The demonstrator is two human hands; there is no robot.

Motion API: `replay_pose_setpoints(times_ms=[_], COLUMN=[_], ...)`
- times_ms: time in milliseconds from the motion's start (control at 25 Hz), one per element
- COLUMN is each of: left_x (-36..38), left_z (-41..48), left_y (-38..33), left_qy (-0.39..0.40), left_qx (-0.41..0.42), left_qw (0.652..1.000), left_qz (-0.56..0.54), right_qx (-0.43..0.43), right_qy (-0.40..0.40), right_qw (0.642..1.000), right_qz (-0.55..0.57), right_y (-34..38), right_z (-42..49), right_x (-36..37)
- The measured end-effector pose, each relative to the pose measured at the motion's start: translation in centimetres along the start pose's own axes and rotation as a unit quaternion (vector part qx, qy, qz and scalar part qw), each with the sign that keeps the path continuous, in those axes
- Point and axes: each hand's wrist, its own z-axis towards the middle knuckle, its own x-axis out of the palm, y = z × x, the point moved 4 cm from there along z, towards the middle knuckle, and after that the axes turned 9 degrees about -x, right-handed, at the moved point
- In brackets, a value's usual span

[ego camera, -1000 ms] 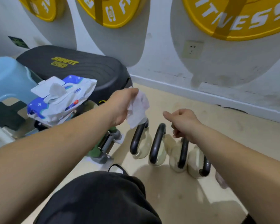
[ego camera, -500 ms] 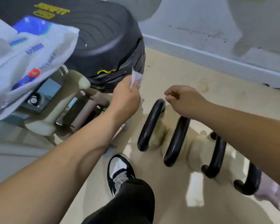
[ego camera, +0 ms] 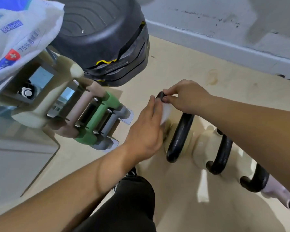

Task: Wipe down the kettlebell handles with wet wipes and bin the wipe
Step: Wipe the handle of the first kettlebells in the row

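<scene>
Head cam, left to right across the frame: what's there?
Wipes pack → dumbbells → left hand → wipe → second handle → third handle → fourth handle. Right hand, pinching first handle, overlaps: omitted.

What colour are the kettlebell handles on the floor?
Plain black; the head view, the only one, shows it best on the uncovered kettlebell handle.

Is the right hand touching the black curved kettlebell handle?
Touching. The head view shows the right hand pinching the top of the leftmost black curved kettlebell handle.
</scene>
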Motion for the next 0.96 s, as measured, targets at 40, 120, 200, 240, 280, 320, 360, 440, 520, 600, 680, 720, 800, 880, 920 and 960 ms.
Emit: replay_pose_setpoints(times_ms=[40,120,200,240,280,320,360,440,520,600,680,720,800,880,920,960], left_x=[0.4,0.6,0.1,-0.1,-0.1,0.1,0.5,0.9,1.2,1.2,0.3,-0.3,-1.3,-1.4,-1.0,-0.5], left_z=[-1.3,-1.8,0.6,2.4,3.8,4.7,4.8,3.0,0.8,0.4,2.7,4.3,6.7,6.7,5.6,4.0], left_y=[0.2,0.1,-0.2,-0.5,-0.7,-0.8,-0.7,-0.5,-0.1,-0.1,-0.5,-0.6,-0.8,-0.8,-0.7,-0.5], left_qy=[-0.008,0.008,-0.003,-0.006,-0.001,-0.001,-0.011,-0.042,-0.041,-0.03,-0.001,0.03,0.095,0.091,0.076,0.054], left_qx=[0.002,0.003,0.015,0.015,0.005,-0.012,-0.024,-0.047,-0.097,-0.137,-0.155,-0.163,-0.176,-0.167,-0.152,-0.123], left_qw=[0.999,0.998,0.999,0.999,0.998,0.998,0.997,0.995,0.989,0.981,0.981,0.983,0.979,0.979,0.984,0.99], left_qz=[0.05,0.07,0.049,0.051,0.056,0.066,0.073,0.081,0.106,0.133,0.121,0.078,-0.029,-0.073,-0.063,-0.031], right_qx=[0.0,-0.005,0.007,0.014,0.018,0.016,0.011,0.004,0.004,0.005,0.009,0.013,0.017,0.025,0.025,0.02], right_qy=[0.001,0.008,0.014,0.012,0.012,0.015,0.02,0.031,0.03,0.025,0.025,0.026,0.03,0.04,0.046,0.051], right_qw=[1.0,1.0,1.0,0.999,0.998,0.998,0.998,0.998,0.999,1.0,1.0,0.999,0.999,0.999,0.999,0.998], right_qz=[0.002,0.004,0.026,0.043,0.053,0.057,0.059,0.056,0.032,0.006,-0.011,-0.014,-0.011,-0.004,-0.008,-0.02], right_y=[0.0,-0.1,-0.4,-0.6,-0.8,-0.9,-0.8,-0.6,-0.4,-0.3,-0.1,-0.1,0.2,0.4,0.6,0.7], right_z=[0.1,0.5,1.0,1.2,1.4,1.5,1.6,1.8,2.1,2.4,2.6,2.6,2.5,2.2,1.9,1.6], right_x=[-0.1,0.0,0.0,-0.1,-0.1,-0.1,-0.2,-0.3,-0.3,-0.2,-0.2,-0.2,-0.2,-0.2,-0.3,-0.4])
